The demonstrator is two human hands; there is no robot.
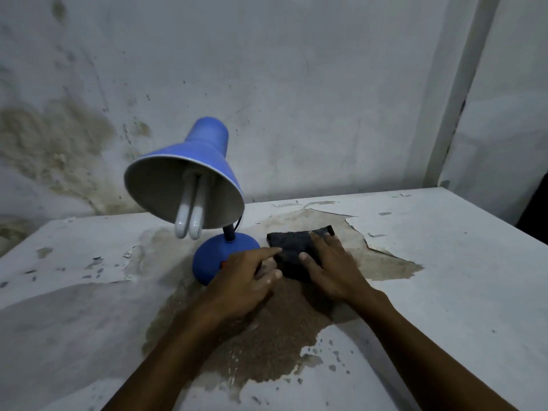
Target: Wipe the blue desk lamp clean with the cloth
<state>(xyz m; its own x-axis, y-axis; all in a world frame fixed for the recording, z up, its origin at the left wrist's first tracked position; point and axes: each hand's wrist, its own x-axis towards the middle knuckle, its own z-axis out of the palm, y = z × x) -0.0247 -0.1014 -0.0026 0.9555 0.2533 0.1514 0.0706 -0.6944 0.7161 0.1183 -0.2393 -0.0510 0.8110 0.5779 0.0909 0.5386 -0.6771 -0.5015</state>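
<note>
STATUS: wiping not begun | cloth (292,247) flat on bench (444,262), 3 o'clock of blue desk lamp (189,185) | right hand (332,268) fingers flat on it, left hand (246,280) fingers relaxed, touching its edge (nothing gripped) | REMAINING: whole lamp

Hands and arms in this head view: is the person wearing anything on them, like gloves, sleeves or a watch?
Nothing is worn that shows. The left hand and right hand are bare, with no gloves or rings visible. Both forearms are uncovered up to the picture's lower edge: no sleeves, watch or bracelet in view. Short, plain fingernails show on several fingers.
</note>
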